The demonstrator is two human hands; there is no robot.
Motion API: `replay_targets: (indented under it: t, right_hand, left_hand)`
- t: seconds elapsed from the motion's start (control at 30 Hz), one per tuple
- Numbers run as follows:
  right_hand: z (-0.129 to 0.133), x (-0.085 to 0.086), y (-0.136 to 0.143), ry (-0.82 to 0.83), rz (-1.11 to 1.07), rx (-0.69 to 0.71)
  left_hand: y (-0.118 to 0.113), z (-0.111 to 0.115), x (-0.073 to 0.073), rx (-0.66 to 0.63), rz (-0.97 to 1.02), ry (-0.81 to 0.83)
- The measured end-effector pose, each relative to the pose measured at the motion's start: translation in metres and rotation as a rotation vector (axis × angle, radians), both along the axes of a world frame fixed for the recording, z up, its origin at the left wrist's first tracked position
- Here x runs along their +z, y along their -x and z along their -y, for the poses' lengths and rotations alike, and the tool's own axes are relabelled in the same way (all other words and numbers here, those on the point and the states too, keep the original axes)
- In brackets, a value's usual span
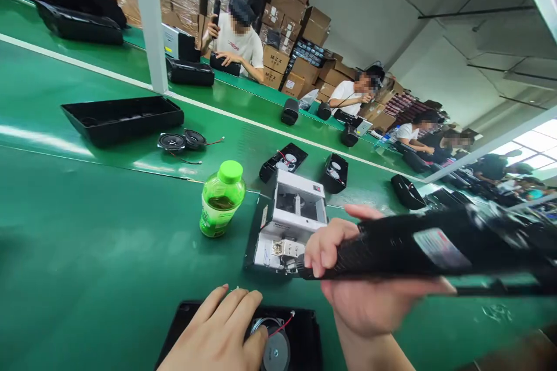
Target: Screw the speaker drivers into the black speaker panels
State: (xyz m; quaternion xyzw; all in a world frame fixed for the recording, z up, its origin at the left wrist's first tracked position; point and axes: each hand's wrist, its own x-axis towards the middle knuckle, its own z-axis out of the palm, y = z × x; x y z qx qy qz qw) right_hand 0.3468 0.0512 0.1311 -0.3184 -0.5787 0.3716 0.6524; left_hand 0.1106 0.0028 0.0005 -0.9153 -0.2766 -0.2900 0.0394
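A black electric screwdriver [400, 246] lies across my right hand [348, 266], whose fingers wrap round its front end. Its nose points left at the metal pick-up block of a grey screw feeder [300, 208]; whether the bit touches a screw cannot be made out. Low in the view, my left hand [226, 330] lies with fingers stretched over a black speaker housing [304, 336]. My left thumb rests at the edge of a round speaker [276, 351] set in that housing. A red wire with a white plug comes from the speaker. Part of the housing is hidden under my left hand.
A green-capped drink bottle [221, 200] stands left of the feeder. Beyond are loose speakers [180, 140], an open black housing [124, 119] and small housings with speakers [285, 161]. Co-workers sit across the green bench [108, 208]. A white post [149, 23] rises at the back left.
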Motion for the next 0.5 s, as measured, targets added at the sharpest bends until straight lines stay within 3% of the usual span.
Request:
replay_targets:
  t: [0.1,0.17,0.33,0.4,0.5]
  right_hand:
    - [0.007,0.003,-0.004,0.070,-0.090,0.001]
    - [0.021,0.009,-0.011,0.016,-0.111,-0.047]
    - [0.062,0.024,-0.034,0.006,0.004,-0.111]
    - [0.070,0.020,-0.045,0.011,0.084,-0.092]
    - [0.075,0.002,-0.065,0.066,0.162,0.051]
  left_hand:
    - [-0.007,-0.001,-0.002,0.006,-0.015,-0.065]
    - [-0.011,0.002,-0.011,0.050,0.027,-0.079]
    - [-0.013,0.014,-0.045,0.062,0.059,0.123]
    - [-0.012,0.017,-0.053,0.062,0.029,0.194]
    - [-0.010,0.015,-0.050,0.042,0.005,0.216]
